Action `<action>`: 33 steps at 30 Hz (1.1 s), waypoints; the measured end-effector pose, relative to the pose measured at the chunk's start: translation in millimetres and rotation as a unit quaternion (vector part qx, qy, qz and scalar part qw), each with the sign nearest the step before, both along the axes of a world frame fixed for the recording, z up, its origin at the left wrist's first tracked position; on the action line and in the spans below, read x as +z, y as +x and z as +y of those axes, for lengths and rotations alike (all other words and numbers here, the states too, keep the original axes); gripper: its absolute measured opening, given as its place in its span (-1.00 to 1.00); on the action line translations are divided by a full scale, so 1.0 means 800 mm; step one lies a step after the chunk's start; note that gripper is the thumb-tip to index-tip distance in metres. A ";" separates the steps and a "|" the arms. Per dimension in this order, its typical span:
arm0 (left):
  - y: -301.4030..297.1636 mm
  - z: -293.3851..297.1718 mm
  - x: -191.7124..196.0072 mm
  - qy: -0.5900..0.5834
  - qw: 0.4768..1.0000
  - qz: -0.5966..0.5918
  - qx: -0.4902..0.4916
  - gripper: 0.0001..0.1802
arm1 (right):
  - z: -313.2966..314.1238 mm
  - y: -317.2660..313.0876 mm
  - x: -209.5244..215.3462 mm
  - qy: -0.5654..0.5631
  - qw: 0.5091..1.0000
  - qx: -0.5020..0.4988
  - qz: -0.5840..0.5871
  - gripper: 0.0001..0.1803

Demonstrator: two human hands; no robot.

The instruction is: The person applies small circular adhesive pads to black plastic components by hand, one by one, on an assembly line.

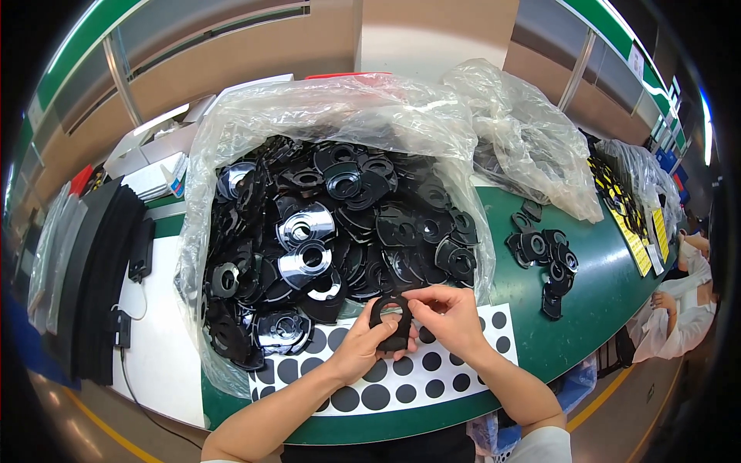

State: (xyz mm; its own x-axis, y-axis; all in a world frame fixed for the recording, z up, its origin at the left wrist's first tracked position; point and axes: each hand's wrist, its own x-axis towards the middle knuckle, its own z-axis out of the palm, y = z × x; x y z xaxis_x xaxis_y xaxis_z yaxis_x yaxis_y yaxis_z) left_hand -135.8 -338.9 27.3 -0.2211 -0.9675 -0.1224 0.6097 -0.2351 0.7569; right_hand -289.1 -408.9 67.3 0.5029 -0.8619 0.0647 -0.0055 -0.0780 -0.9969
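My left hand (361, 345) is closed round a black plastic part with a round opening (397, 339), its thumb lying across the front. At the part's upper right edge, the thumb and forefinger of my right hand (450, 318) are pinched together against the rim; anything small between them is hidden. Beneath both hands lies a white sheet (421, 400) with rows of black round stickers (377, 397). Just beyond the hands, a large heap of glossy black ring-shaped parts (397, 224) sits in an opened clear plastic bag (340, 108).
More black parts (556, 258) lie loose on the green table (505, 224) to the right. A second clear bag (532, 147) stands behind them. Dark foam sheets (85, 285) and a cabled black device (121, 328) are at the left. Another person's hand (664, 301) shows far right.
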 end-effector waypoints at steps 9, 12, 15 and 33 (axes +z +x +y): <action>0.002 0.006 0.001 -0.082 0.993 -0.085 -0.030 -0.29 | 0.004 0.004 0.002 -0.093 0.989 -0.065 0.097 -0.88; 0.001 0.005 0.006 -0.066 0.994 -0.084 -0.035 -0.09 | 0.010 0.011 0.015 -0.176 0.968 -0.101 0.151 -0.74; -0.002 0.005 0.011 -0.063 0.993 -0.089 -0.048 -0.05 | 0.004 0.008 -0.002 -0.336 0.906 -0.131 0.222 -0.60; 0.007 0.000 0.020 0.035 0.997 -0.044 -0.051 -0.04 | 0.006 -0.004 0.016 -0.205 0.945 -0.031 0.253 -0.81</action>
State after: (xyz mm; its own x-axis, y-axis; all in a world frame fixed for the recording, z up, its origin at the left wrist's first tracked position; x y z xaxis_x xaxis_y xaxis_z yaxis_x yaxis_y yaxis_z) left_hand -130.1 -339.2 43.5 -0.3029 -0.9289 -0.2129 0.5117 -0.3470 0.7860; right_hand -292.0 -404.4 80.0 0.5076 -0.8460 0.1634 -0.4913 -0.4400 -0.7517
